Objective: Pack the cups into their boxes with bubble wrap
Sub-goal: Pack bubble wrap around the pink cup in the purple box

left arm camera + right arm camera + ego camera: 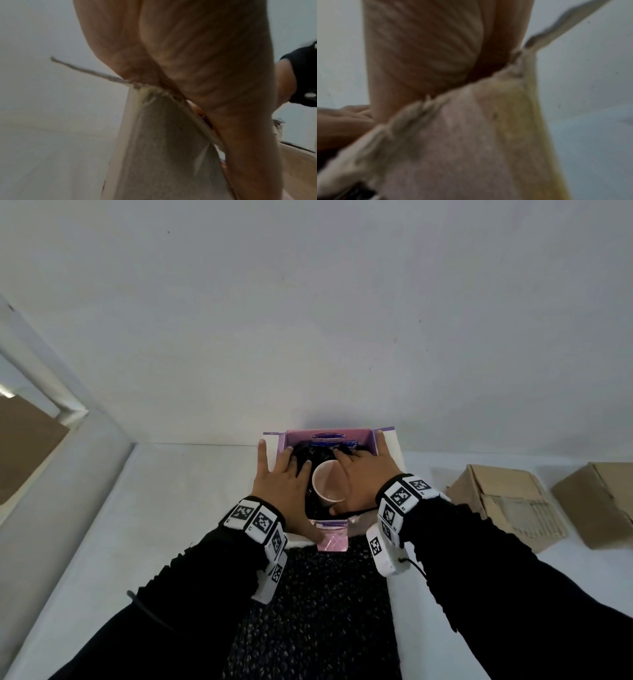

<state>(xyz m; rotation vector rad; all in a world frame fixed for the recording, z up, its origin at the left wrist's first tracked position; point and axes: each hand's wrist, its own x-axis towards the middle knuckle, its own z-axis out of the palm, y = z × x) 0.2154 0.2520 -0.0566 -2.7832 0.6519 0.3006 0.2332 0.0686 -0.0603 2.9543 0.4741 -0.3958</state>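
Observation:
An open purple box (328, 435) stands on the white table against the wall. Black bubble wrap (318, 611) lines it and trails back toward me. A pale pink cup (327, 486) sits mouth-up in the wrap inside the box. My left hand (284, 477) lies spread over the box's left side, one finger on the left flap, the others pressing the wrap, the thumb on the front flap (332, 537). My right hand (363, 474) lies spread over the right side, touching the cup. Both wrist views are blurred, showing only my left palm (188, 54), my right palm (428, 47) and cardboard (471, 135).
Two brown cardboard boxes (507, 501) (599, 501) lie on the table to the right. The wall rises directly behind the purple box. A white ledge and frame (51, 405) run along the left side.

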